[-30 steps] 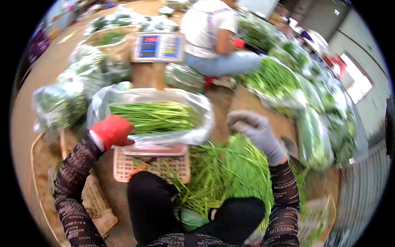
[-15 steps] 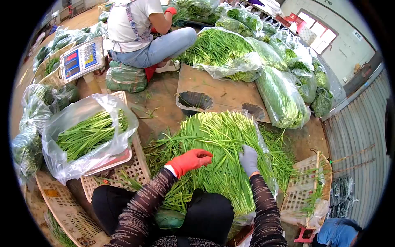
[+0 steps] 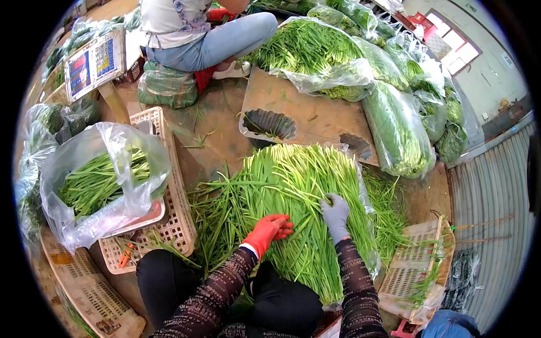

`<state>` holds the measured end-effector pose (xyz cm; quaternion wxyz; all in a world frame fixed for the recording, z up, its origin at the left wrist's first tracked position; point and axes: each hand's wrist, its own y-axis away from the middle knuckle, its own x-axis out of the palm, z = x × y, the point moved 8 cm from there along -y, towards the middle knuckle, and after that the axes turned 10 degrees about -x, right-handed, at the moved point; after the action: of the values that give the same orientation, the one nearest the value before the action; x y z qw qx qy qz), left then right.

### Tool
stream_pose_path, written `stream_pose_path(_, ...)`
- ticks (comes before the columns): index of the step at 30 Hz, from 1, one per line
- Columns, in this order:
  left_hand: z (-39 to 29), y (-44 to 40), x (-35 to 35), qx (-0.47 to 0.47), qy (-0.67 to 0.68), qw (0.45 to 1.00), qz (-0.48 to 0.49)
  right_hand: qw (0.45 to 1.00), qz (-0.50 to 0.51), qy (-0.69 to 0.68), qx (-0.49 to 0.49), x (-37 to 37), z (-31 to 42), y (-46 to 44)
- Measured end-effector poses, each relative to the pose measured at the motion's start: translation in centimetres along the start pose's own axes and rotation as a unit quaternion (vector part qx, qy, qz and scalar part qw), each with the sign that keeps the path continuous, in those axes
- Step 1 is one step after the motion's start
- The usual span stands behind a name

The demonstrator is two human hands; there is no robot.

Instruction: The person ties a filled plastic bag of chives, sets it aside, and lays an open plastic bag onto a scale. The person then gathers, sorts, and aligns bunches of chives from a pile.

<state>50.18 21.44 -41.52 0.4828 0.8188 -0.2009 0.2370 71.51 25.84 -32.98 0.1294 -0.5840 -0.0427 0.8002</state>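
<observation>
A large pile of long green stalks (image 3: 304, 191) lies in front of my knees, their pale ends toward the far side. My left hand (image 3: 270, 232), in a red glove, rests at the pile's left middle with its fingers slightly curled and apart. Gripping a few stalks near the upper right of the pile is my right hand (image 3: 336, 214), in a grey glove. To the left, an opened clear plastic bag (image 3: 138, 169) holds a bundle of green stalks (image 3: 101, 183) on a tray over a crate.
A seated person (image 3: 197, 45) works beyond the pile. A digital scale (image 3: 94, 66) stands at the far left. A brown board (image 3: 315, 110) with holes lies ahead. Bagged greens (image 3: 394, 132) line the right, above a plastic crate (image 3: 410, 265). An orange-handled tool (image 3: 126, 256) lies on the left crate (image 3: 183, 219).
My right hand has moved slightly up and closed on some stalks. My left hand has lowered a little. Earlier, both hands were farther apart, the left at the bag, and the view has turned right.
</observation>
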Motion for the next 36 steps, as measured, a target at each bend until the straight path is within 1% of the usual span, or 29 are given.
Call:
stream_pose_path(1, 0.7, -0.6, 0.0, -0.005, 0.003, 1.000, 0.007, 1.000, 0.005, 0.001, -0.001, 0.0, -0.7, 0.3)
stream_pose_path(3, 1.8, -1.4, -0.5, -0.011, 0.009, 1.000, 0.014, 0.985, 0.045, -0.143, 0.082, 1.3, -2.9, 1.2)
stream_pose_path(4, 2.1, -1.5, -0.6, -0.015, 0.014, 1.000, 0.020, 0.983, -0.012, -0.177, 0.049, 0.4, -1.7, 1.3)
stream_pose_path(5, 2.2, -1.3, -0.6, -0.018, 0.020, 0.999, 0.025, 0.983, -0.008, -0.176, 0.047, -0.4, 0.0, 1.2)
stream_pose_path(7, 1.7, -1.1, -0.4, -0.007, 0.044, 0.998, 0.042, 0.972, 0.100, -0.212, 0.024, -0.6, 3.9, 0.6)
stream_pose_path(8, 1.3, -0.9, -0.1, 0.003, 0.064, 0.996, 0.061, 0.956, 0.166, -0.239, 0.041, 0.2, 5.0, 0.6)
stream_pose_path(9, 1.1, -0.8, 0.0, 0.006, 0.067, 0.996, 0.060, 0.956, 0.169, -0.238, 0.038, 0.5, 5.5, 0.9)
stream_pose_path(11, 0.1, -0.5, 0.1, 0.038, 0.186, 0.978, 0.086, 0.909, 0.226, -0.345, 0.064, 2.1, 7.0, 2.6)
stream_pose_path(12, -0.4, -0.1, 0.6, 0.054, 0.188, 0.972, 0.129, 0.906, 0.224, -0.358, 0.019, 1.7, 8.4, 3.3)
stream_pose_path(13, -0.5, -0.2, 0.5, 0.056, 0.193, 0.971, 0.128, 0.906, 0.228, -0.356, 0.016, 1.5, 8.9, 3.8)
stream_pose_path(15, -1.0, -0.1, 1.1, 0.061, 0.324, 0.922, 0.204, 0.962, 0.240, -0.111, -0.069, 0.6, 9.6, 4.5)
stream_pose_path(16, -1.2, 0.4, 1.2, 0.070, 0.336, 0.918, 0.201, 0.957, 0.278, 0.035, -0.074, 0.0, 10.2, 4.4)
stream_pose_path(17, -0.8, -0.1, 1.0, 0.067, 0.336, 0.917, 0.202, 0.957, 0.278, 0.037, -0.071, -0.4, 10.3, 4.2)
stream_pose_path(18, -0.1, -0.9, 0.4, 0.062, 0.361, 0.908, 0.203, 0.962, 0.163, 0.149, -0.162, -2.3, 11.5, 3.4)
stream_pose_path(19, 0.0, -0.9, 0.0, 0.059, 0.370, 0.907, 0.192, 0.933, 0.043, 0.256, -0.250, -4.1, 13.2, 3.3)
stream_pose_path(20, 0.2, -0.8, -0.3, 0.055, 0.378, 0.906, 0.181, 0.927, -0.012, 0.270, -0.261, -5.3, 14.0, 3.4)
stream_pose_path(21, 0.3, -0.6, -0.6, 0.056, 0.381, 0.905, 0.180, 0.926, -0.010, 0.269, -0.264, -5.0, 14.0, 3.4)
stream_pose_path(22, 0.3, 0.0, -0.8, 0.057, 0.381, 0.906, 0.175, 0.950, -0.003, 0.170, -0.261, -4.8, 13.8, 3.5)
stream_pose_path(23, 0.2, 0.3, -1.0, 0.058, 0.379, 0.908, 0.170, 0.965, 0.004, 0.069, -0.255, -4.7, 13.8, 3.5)
stream_pose_path(24, 0.2, 0.5, -1.4, 0.066, 0.362, 0.917, 0.157, 0.982, 0.054, -0.043, -0.173, -4.1, 12.8, 3.7)
stream_pose_path(25, 0.1, 0.5, -1.5, 0.067, 0.363, 0.916, 0.158, 0.982, 0.055, -0.042, -0.174, -3.2, 12.5, 4.0)
stream_pose_path(26, 0.1, 0.5, -1.6, 0.066, 0.358, 0.919, 0.154, 0.974, 0.099, -0.192, -0.069, -0.8, 10.7, 4.2)
stream_pose_path(27, 0.0, 0.5, -1.7, 0.066, 0.353, 0.921, 0.150, 0.931, 0.139, -0.334, 0.040, 1.6, 9.3, 4.8)
stream_pose_path(29, -0.5, 0.3, -1.6, 0.079, 0.316, 0.931, 0.168, 0.919, 0.143, -0.366, 0.023, 2.5, 11.5, 4.5)
stream_pose_path(31, -1.1, 0.8, -0.9, 0.090, 0.276, 0.939, 0.184, 0.955, 0.208, -0.211, 0.013, 4.0, 12.4, 4.3)
stream_pose_path(32, -1.6, 1.5, -0.4, 0.102, 0.291, 0.933, 0.187, 0.964, 0.176, -0.197, -0.003, 3.5, 13.4, 3.8)
stream_pose_path(33, -2.0, 2.1, -0.2, 0.113, 0.305, 0.926, 0.190, 0.965, 0.177, -0.196, -0.004, 4.0, 13.2, 3.5)
stream_pose_path(35, -2.2, 2.4, -0.4, 0.140, 0.283, 0.926, 0.209, 0.925, 0.216, -0.276, 0.148, 6.9, 10.7, 3.9)
stream_pose_path(36, -2.1, 2.7, -0.4, 0.150, 0.297, 0.922, 0.200, 0.916, 0.211, -0.301, 0.163, 7.5, 10.2, 3.9)
